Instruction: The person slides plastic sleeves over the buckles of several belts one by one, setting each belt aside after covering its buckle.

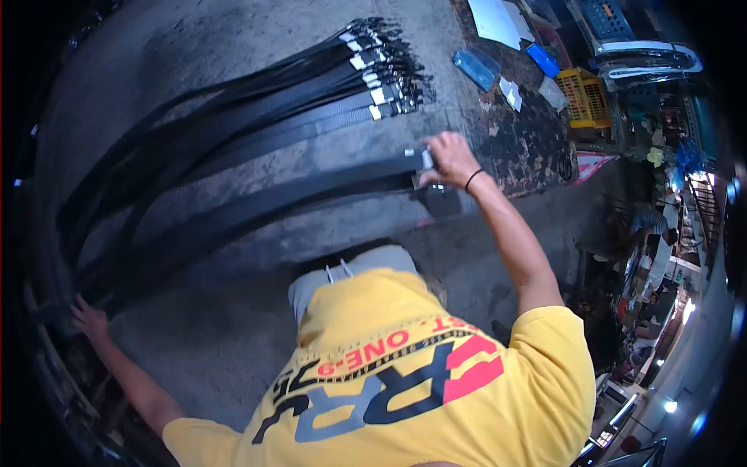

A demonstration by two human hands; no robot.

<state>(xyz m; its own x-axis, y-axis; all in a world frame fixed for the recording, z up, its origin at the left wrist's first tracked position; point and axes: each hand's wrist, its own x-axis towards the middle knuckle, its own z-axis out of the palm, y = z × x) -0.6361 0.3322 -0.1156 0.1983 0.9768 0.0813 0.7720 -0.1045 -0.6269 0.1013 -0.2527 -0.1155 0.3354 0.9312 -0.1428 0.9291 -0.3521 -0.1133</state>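
Observation:
My right hand (451, 161), with a dark band on its wrist, is closed around the end of a black strap (342, 169) that carries a small white label. The strap runs left across the grey table in a long curve. At the far left my left hand (91, 319) is closed at the other end of the black straps, its fingertips partly lost in shadow. Behind the held strap lies a thick bundle of black straps (288, 93). Their right ends have white labels (377, 95) and shiny fittings too small to make out.
The table (233, 35) has a worn, dark right end. On it lie a blue translucent case (476, 70), paper sheets (498, 22) and a blue object (542, 59). A yellow crate (583, 97) stands beyond its edge. Another person (652, 224) is far right among cluttered benches.

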